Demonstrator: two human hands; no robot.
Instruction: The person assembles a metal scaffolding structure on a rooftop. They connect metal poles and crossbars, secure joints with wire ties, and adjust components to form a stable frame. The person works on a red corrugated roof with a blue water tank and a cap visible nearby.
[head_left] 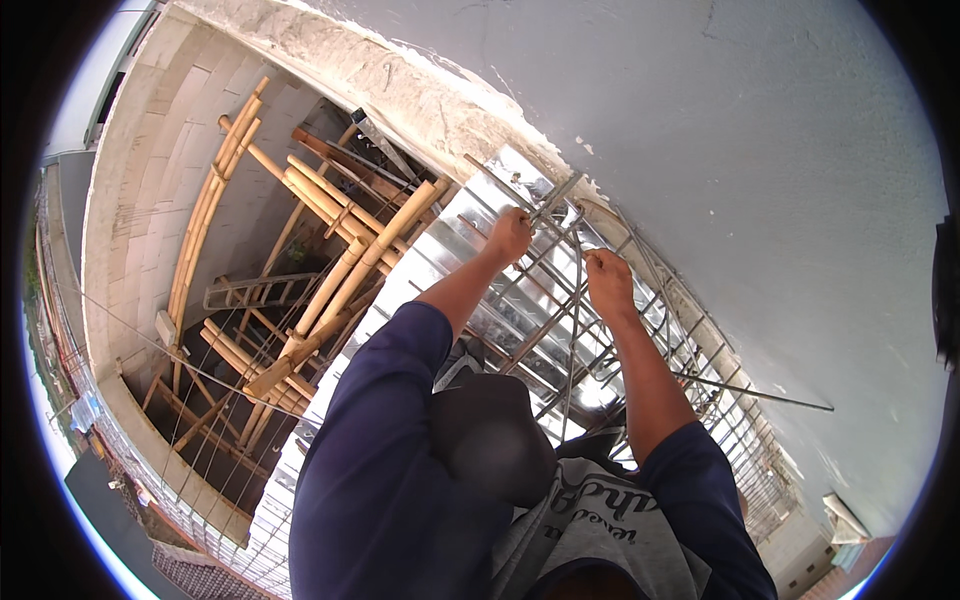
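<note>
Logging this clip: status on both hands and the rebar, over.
Left hand closed on rebar cage top. Right hand gripping a bar beside it. Loose rod juts right. Bamboo scaffold left, apart.

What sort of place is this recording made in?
Most likely a building site, outdoors and high up. Both hands, left hand and right hand, grip a steel rebar cage beside a grey concrete slab. Bamboo scaffolding stands below, inside unfinished block walls.

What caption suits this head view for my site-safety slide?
Both hands, left hand and right hand, grip a steel rebar cage above bamboo scaffolding.
</note>
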